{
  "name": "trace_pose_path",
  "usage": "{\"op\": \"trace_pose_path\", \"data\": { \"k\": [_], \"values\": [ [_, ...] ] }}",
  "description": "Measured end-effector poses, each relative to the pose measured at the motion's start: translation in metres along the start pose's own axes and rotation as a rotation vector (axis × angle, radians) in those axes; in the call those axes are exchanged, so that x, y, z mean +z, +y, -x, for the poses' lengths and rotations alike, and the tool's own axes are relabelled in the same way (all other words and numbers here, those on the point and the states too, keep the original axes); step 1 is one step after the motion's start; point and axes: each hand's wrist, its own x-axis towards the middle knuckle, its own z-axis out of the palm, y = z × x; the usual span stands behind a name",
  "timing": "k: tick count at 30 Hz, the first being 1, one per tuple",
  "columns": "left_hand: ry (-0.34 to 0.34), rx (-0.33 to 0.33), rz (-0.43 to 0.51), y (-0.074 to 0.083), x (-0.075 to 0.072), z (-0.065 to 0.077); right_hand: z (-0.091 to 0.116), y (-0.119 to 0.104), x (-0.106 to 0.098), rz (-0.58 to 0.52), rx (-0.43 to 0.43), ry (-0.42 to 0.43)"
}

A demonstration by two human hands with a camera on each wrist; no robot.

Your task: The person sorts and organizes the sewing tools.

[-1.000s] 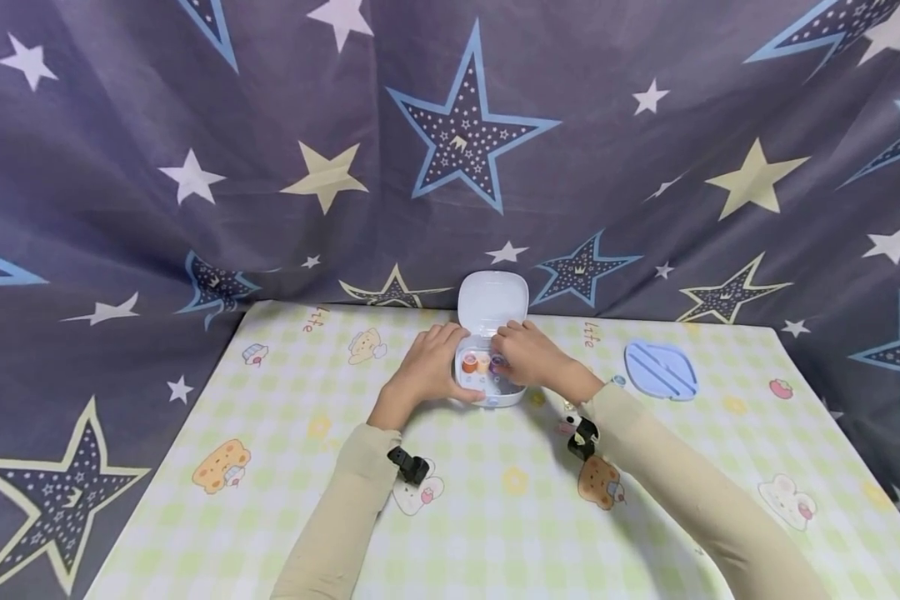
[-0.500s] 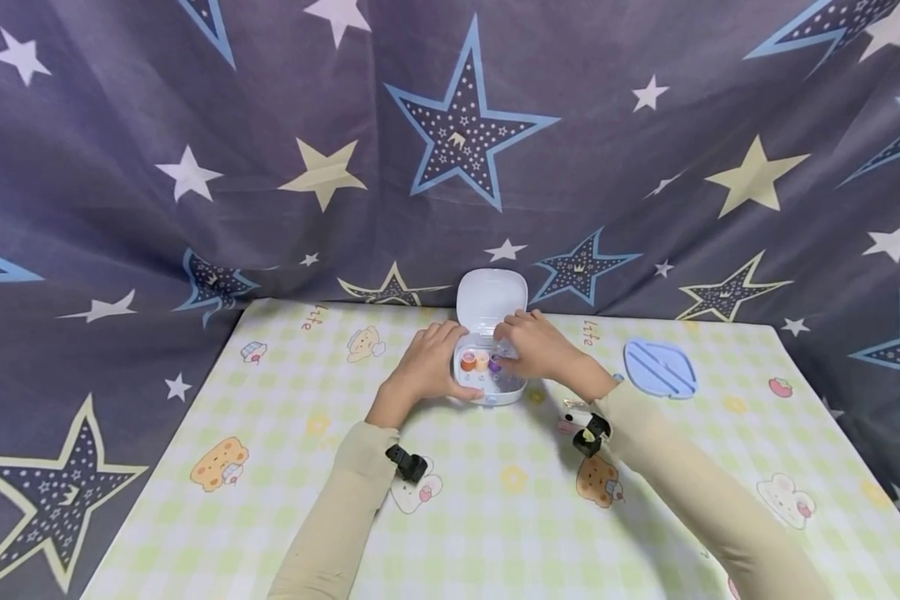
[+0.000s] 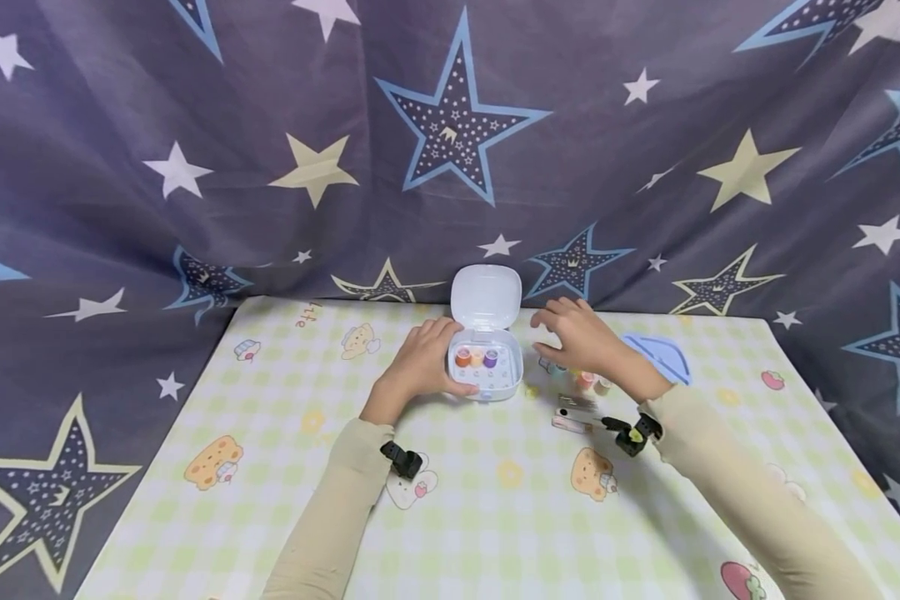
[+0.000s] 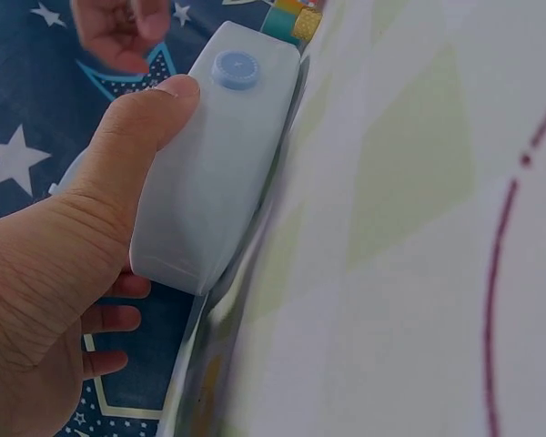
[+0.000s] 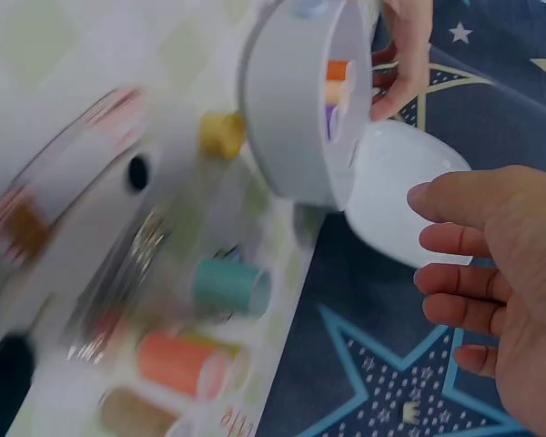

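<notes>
A small white hinged box [image 3: 504, 385] stands on the table with its lid [image 3: 486, 296] raised. In a row inside it are an orange thread spool [image 3: 462, 357], a peach spool [image 3: 477, 359] and a purple spool [image 3: 491, 359]. My left hand [image 3: 422, 360] grips the box's left side, the thumb on its front near the blue button [image 4: 236, 69]. To the right of the box, my right hand [image 3: 577, 337] hovers with loosely bent fingers and nothing in them. Below it lie a teal spool [image 5: 232, 287], a coral spool [image 5: 184, 364] and a tan spool [image 5: 136, 414].
A blue divided tray [image 3: 663, 358] lies behind the right forearm. Needles [image 5: 141, 250] and a pinkish-white strip-like item [image 5: 73, 159], both blurred, lie right of the box. A yellow spool [image 5: 221, 134] sits close beside it. A star-patterned curtain [image 3: 450, 133] hangs behind the table.
My right hand has let go of the purple spool, now standing in the box, and has moved right, out of the box. My left hand has stayed on the box.
</notes>
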Motion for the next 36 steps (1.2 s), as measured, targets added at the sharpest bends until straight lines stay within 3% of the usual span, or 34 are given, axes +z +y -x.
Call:
{"op": "trace_pose_path", "data": {
  "k": [16,26,36],
  "values": [
    [-0.010,-0.006,0.006,0.001,-0.002,0.001,0.029,0.021,0.011,0.008,0.038,-0.070],
    [0.005,0.005,0.008,0.002,-0.002,0.001,0.041,0.028,0.026,0.071,-0.060,0.013],
    [0.001,-0.002,0.002,0.001,-0.002,0.001,0.045,0.029,0.031,0.121,-0.077,0.022]
  ]
}}
